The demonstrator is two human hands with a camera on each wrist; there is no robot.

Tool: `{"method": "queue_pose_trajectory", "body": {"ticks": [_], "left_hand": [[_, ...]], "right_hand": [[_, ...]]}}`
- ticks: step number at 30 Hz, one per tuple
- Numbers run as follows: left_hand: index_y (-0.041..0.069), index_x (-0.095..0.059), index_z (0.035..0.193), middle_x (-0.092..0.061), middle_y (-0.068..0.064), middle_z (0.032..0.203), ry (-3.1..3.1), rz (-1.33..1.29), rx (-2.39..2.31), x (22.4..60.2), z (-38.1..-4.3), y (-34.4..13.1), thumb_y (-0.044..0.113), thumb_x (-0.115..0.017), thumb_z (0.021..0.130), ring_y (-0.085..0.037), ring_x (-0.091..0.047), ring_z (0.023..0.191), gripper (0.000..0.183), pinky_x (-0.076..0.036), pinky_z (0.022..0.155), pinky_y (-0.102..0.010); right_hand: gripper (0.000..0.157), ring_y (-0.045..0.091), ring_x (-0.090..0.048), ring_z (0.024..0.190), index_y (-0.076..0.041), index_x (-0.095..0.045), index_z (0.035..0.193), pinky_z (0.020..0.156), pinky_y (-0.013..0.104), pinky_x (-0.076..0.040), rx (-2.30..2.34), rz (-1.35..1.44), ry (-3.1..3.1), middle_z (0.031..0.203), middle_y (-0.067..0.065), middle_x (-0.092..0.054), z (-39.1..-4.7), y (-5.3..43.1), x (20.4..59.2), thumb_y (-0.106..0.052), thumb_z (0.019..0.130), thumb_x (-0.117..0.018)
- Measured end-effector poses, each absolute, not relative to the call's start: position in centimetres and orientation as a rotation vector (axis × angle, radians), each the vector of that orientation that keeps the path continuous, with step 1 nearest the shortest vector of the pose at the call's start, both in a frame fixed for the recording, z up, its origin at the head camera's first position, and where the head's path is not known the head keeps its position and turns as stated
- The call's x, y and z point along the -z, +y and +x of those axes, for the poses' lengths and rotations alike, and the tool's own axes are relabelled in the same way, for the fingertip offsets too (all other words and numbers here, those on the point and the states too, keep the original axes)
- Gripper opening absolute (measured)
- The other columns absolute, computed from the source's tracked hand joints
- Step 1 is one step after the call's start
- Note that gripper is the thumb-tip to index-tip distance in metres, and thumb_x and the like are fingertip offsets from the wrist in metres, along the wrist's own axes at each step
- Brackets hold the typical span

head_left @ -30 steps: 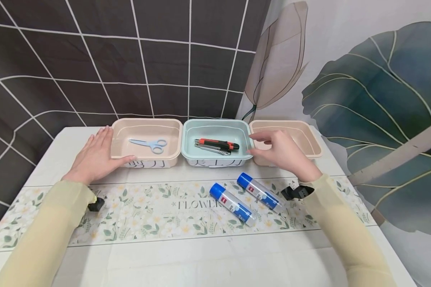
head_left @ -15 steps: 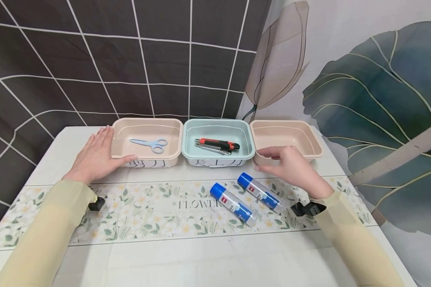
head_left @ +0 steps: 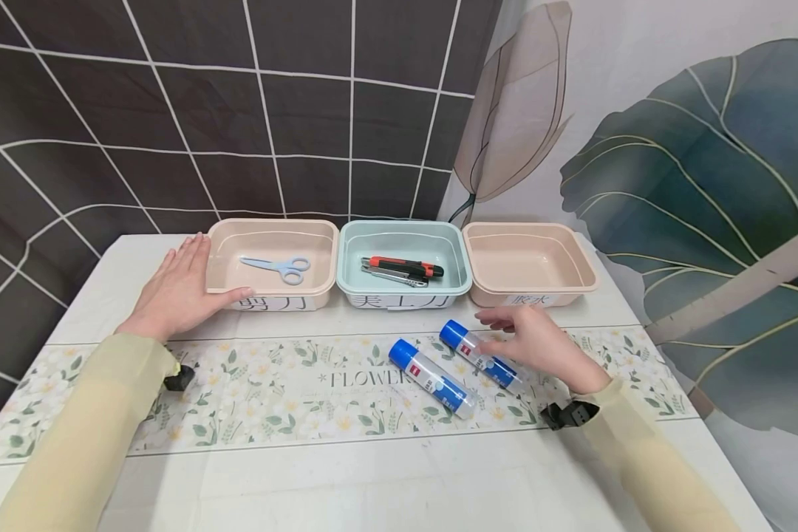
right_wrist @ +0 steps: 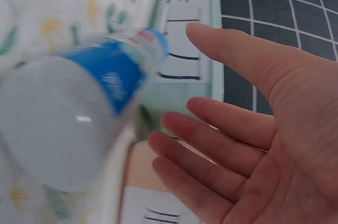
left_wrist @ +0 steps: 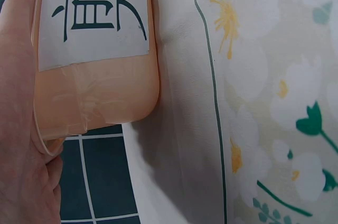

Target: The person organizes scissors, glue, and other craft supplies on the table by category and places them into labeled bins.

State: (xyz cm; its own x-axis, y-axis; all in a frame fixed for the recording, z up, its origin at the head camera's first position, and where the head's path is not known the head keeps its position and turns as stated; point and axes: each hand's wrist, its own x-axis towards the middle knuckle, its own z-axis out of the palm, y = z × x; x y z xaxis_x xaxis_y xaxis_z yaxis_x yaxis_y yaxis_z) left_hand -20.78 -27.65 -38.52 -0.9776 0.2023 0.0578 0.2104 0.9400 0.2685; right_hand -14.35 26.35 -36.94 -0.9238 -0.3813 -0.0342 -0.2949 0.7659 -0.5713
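My left hand [head_left: 173, 288] rests against the left side of a pink bin [head_left: 273, 290], fingers straight and thumb at its front rim. Blue scissors [head_left: 282, 267] lie in that bin. My right hand [head_left: 539, 343] hovers over the farther of two blue-capped glue bottles [head_left: 503, 374], thumb and fingers spread around its near side. In the right wrist view a gap separates the fingers from the glue bottle [right_wrist: 108, 73], and nothing is held. The other glue bottle [head_left: 435, 380] lies slanted to the left of it.
A light-blue bin [head_left: 352, 284] in the middle holds a red-and-black utility knife [head_left: 406, 266] and a grey one [head_left: 395, 278]. To its right stands another pink bin [head_left: 528, 255] with a label on its front. A floral strip [head_left: 273, 391] crosses the white table.
My right hand has moved from the right bin's front left corner down toward the glue bottle on the right. The left hand has stayed on its bin.
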Motion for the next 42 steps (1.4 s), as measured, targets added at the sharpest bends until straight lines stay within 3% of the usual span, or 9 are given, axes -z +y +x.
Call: {"method": "queue_pose_trajectory", "body": {"ticks": [10,18,42], "left_hand": [[-0.013,-0.004,0.157,-0.009,-0.034,0.163,-3.063,-0.328,0.433,38.4,-20.7,-27.6,0.074,-0.059,0.088,-0.045,-0.006,0.152,0.124,0.001,0.124,-0.052],[-0.012,-0.003,0.157,-0.008,-0.033,0.163,-3.067,-0.326,0.432,38.4,-20.7,-27.6,0.074,-0.059,0.088,-0.045,-0.006,0.152,0.124,0.001,0.124,-0.052],[-0.013,-0.004,0.157,-0.009,-0.033,0.163,-3.06,-0.332,0.445,38.4,-20.7,-27.7,0.073,-0.06,0.088,-0.045,-0.007,0.152,0.124,0.003,0.124,-0.05]], "right_hand": [[0.053,0.016,-0.066,0.09,-0.002,-0.072,0.124,0.082,0.039,-0.059,0.834,-0.503,2.764,0.104,0.002,-0.073,-13.6,26.4,39.3,-0.024,0.079,-0.09],[0.052,0.015,-0.061,0.081,-0.003,-0.072,0.124,0.074,0.034,-0.054,0.82,-0.469,2.776,0.096,0.0,-0.069,-13.4,26.2,39.7,-0.022,0.079,-0.089],[0.051,0.014,-0.059,0.079,-0.005,-0.072,0.125,0.07,0.032,-0.052,0.805,-0.43,2.776,0.1,0.001,-0.068,-13.3,26.0,40.0,-0.027,0.082,-0.088]]}}
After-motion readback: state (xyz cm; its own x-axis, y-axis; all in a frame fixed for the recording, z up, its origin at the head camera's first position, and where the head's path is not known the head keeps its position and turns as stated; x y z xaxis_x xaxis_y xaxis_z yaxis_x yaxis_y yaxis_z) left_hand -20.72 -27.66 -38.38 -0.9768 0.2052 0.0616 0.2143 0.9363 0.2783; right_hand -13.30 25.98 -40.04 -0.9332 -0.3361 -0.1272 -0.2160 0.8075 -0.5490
